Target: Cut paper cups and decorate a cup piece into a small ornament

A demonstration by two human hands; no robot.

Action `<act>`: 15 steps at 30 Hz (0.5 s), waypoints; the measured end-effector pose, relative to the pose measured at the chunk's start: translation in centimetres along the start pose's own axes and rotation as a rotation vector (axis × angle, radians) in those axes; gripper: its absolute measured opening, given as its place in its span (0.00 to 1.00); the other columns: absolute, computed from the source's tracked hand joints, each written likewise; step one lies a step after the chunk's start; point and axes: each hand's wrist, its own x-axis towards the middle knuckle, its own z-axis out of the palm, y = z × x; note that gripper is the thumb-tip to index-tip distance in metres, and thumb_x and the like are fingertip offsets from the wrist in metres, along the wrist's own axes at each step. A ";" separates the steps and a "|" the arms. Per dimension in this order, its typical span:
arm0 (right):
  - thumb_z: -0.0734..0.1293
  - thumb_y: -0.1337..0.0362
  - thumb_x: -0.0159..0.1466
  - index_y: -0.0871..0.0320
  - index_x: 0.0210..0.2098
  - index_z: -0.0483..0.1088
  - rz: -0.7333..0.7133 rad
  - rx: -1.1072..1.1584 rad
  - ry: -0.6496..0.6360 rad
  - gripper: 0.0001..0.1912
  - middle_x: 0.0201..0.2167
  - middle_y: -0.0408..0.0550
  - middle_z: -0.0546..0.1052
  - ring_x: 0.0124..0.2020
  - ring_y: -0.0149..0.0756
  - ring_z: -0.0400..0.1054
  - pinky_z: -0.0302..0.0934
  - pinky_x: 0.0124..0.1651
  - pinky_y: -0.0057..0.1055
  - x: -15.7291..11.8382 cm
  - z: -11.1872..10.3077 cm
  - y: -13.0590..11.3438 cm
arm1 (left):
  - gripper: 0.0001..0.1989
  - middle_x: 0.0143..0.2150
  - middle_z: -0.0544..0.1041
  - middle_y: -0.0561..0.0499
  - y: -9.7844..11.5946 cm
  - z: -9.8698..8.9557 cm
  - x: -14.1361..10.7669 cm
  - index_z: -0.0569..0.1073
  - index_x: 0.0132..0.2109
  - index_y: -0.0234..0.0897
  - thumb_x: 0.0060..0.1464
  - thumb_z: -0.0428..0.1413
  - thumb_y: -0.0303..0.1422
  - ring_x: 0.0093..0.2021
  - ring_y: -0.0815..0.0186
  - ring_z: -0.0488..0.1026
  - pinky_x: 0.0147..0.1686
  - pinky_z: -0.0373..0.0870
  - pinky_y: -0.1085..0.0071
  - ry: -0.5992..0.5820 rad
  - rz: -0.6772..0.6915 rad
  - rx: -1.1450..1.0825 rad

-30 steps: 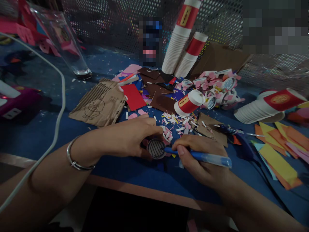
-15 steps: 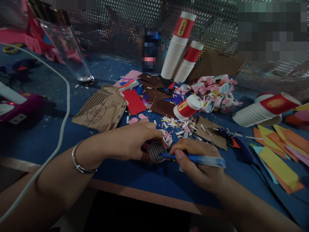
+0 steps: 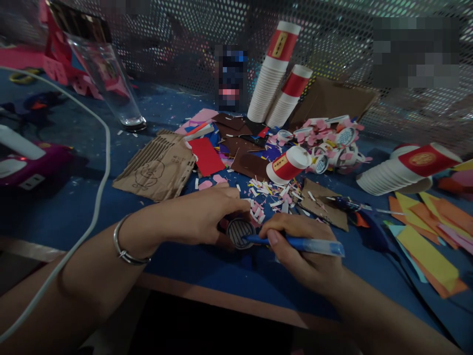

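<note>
My left hand is closed around the rim of a small round paper cup base, its face covered in dark drawn lines. In my right hand is a blue pen, gripped between thumb and fingers. The pen's tip meets the lined face of the cup base. White and pink paper scraps lie just beyond both hands. Past them, a red and white paper cup rests tilted near several finished-looking cup bases with pink paper pieces.
Stacked paper cups stand at the back; another cup stack lies right. Corrugated cardboard and a tall glass are left. A white cable crosses my left forearm. A glue gun and coloured paper strips lie right.
The pen tip has shifted very slightly left and down on the cup base. Both hands keep their grip, and the view has moved a little.
</note>
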 end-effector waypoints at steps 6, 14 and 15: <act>0.63 0.71 0.69 0.56 0.34 0.73 0.015 0.017 -0.014 0.10 0.25 0.42 0.80 0.23 0.28 0.73 0.65 0.27 0.24 -0.2 0.1 0.0 | 0.12 0.42 0.73 0.50 0.2 0.0 0.2 0.76 0.43 0.37 0.54 0.68 0.31 0.41 0.60 0.70 0.39 0.61 0.67 0.000 -0.002 0.039; 0.63 0.71 0.70 0.54 0.36 0.73 0.043 0.030 -0.049 0.09 0.27 0.41 0.81 0.24 0.29 0.74 0.65 0.27 0.26 -0.2 0.0 0.0 | 0.12 0.42 0.73 0.49 0.1 0.2 0.2 0.77 0.44 0.37 0.55 0.68 0.32 0.42 0.59 0.69 0.41 0.60 0.66 0.022 0.006 0.033; 0.63 0.71 0.70 0.55 0.36 0.73 0.044 0.032 -0.046 0.09 0.27 0.42 0.81 0.24 0.29 0.74 0.65 0.27 0.26 -0.2 0.1 0.0 | 0.12 0.42 0.73 0.49 0.1 0.2 0.1 0.77 0.44 0.36 0.55 0.68 0.33 0.42 0.59 0.69 0.41 0.60 0.66 0.021 0.009 0.032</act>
